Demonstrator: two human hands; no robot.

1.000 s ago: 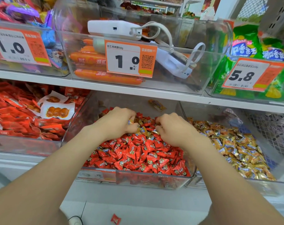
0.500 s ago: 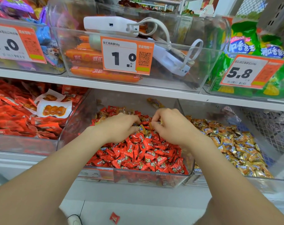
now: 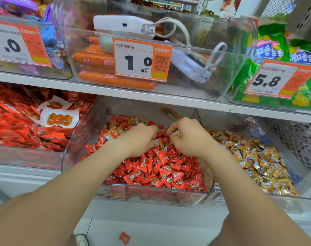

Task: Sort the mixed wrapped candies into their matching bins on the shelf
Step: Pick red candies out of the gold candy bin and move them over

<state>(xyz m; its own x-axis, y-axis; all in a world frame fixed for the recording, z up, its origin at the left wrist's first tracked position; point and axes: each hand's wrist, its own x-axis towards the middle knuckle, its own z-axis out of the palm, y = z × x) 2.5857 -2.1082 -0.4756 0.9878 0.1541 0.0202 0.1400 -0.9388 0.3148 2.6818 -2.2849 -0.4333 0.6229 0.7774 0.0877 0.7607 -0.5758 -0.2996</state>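
Our left hand (image 3: 138,140) and right hand (image 3: 190,139) sit in the middle bin (image 3: 151,194) on red candies (image 3: 160,172). Right pinches 1 gold candy (image 3: 176,133); left curled, grip unclear. More gold candies (image 3: 257,160) fill right bin (image 3: 291,198).

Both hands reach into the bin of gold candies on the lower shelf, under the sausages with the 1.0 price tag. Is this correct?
Not quite. The head view shows the left hand and the right hand in the bin of red candies, not gold; the gold candies fill the next bin to the right. The rest holds: lower shelf, under the sausages with the 1.0 price tag.
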